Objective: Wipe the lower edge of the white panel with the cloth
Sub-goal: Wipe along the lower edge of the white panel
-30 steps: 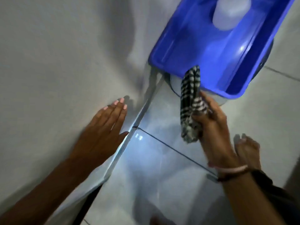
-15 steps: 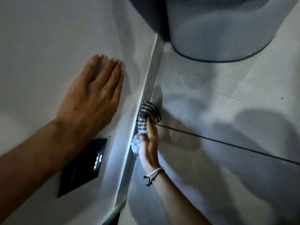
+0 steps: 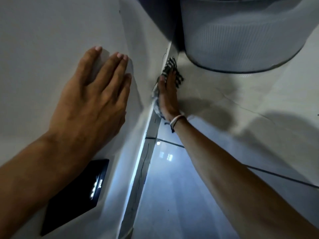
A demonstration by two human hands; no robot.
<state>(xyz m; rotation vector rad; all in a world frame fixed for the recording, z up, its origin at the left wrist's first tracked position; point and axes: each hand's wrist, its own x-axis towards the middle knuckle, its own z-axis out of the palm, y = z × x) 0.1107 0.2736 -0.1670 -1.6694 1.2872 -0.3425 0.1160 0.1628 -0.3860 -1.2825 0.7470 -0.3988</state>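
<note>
The white panel (image 3: 43, 40) fills the left of the view and its lower edge (image 3: 138, 161) runs diagonally down to the tiled floor. My left hand (image 3: 93, 100) lies flat on the panel with the fingers spread. My right hand (image 3: 168, 94) presses a black-and-white striped cloth (image 3: 170, 66) against the lower edge, near its far end. The cloth sticks out beyond the fingertips and also bunches under the palm. A bracelet sits on my right wrist.
A black rectangular plate (image 3: 76, 195) with a lit reflection sits on the panel below my left wrist. A large pale round tub (image 3: 241, 40) stands on the floor just beyond the cloth. Glossy floor tiles (image 3: 241, 118) with dark grout lines spread to the right.
A second ago my right hand held the cloth in the air by a blue basin. It has since brought the cloth down to the panel's lower edge and slid it farther along toward the tub.
</note>
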